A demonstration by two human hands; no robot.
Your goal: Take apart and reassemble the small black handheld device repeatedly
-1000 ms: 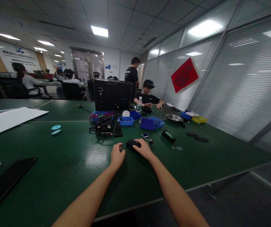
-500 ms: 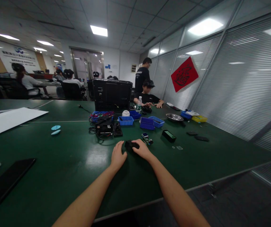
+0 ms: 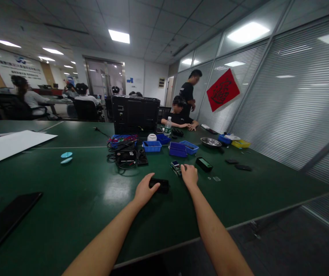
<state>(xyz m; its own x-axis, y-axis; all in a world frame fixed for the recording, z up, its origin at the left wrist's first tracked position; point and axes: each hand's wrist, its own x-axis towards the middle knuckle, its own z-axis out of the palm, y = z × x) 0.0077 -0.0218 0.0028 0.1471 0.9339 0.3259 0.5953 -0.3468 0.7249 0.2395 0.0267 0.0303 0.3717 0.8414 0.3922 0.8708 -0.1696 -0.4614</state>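
My left hand [image 3: 146,189] grips the left end of a black rectangular plastic case [image 3: 163,186] on the table, thumb along its near side. The case looks hollow on top, but its inside is too dark to make out. My right hand [image 3: 190,176] is at the right end of a small circuit board with a screen [image 3: 176,167], its fingers slightly apart and pointing forward. Whether the fingertips touch the board is unclear. Just right of that hand lies a second black case with a green top [image 3: 204,164].
Behind the hands stand blue bins [image 3: 152,146], a baseball [image 3: 152,137], a black power adapter with cables [image 3: 126,156] and a water bottle [image 3: 168,126]. A metal bowl [image 3: 211,142] is at the right rear. A co-worker sits across the green table [image 3: 95,218]; another person stands behind.
My right hand has let go of the black case and moved right to the circuit board. The case now lies lengthwise beside my left hand. The standing person has shifted right.
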